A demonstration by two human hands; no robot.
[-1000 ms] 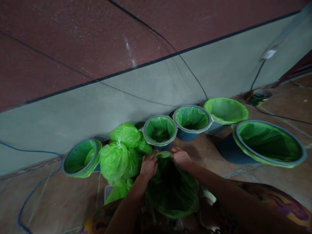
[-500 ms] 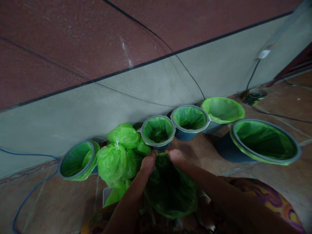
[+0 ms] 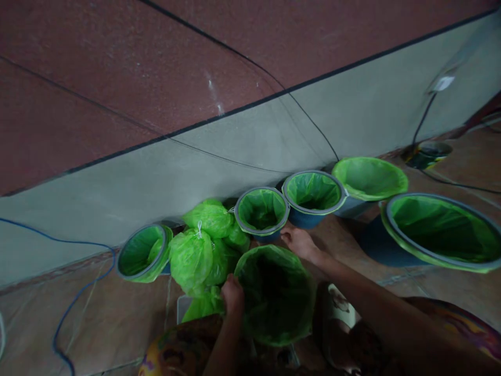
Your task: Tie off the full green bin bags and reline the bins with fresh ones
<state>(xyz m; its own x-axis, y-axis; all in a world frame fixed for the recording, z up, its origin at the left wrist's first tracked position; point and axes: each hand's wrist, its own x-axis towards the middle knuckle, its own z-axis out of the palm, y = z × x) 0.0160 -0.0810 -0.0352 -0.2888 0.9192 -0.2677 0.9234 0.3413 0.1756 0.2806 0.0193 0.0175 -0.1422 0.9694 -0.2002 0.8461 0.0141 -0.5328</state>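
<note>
Between my knees stands a bin draped inside with a green bin liner (image 3: 274, 337), its mouth facing up and its inside dark. At its left rim my left hand (image 3: 234, 293) is closed on the liner's edge. My right hand (image 3: 300, 243) is just beyond the far right rim, with curled fingers close to a small lined bin (image 3: 262, 235) by the wall. Whether those fingers hold anything is too dim to see. Left of my left hand lie several tied green bags (image 3: 191, 261) in a heap.
Along the wall stand more lined bins with grey rims: one (image 3: 156, 263) at left, another (image 3: 309, 216) behind, a large one (image 3: 376, 240) at right. A pale-green-lined bin (image 3: 368, 180) stands behind it. A blue cable (image 3: 86, 284) crosses the floor at left; a tin (image 3: 428, 155) sits far right.
My hands, close together at the liner's far edge before, have moved apart: the left toward me along the left rim, the right away to the right. The bin's mouth now looks rounder.
</note>
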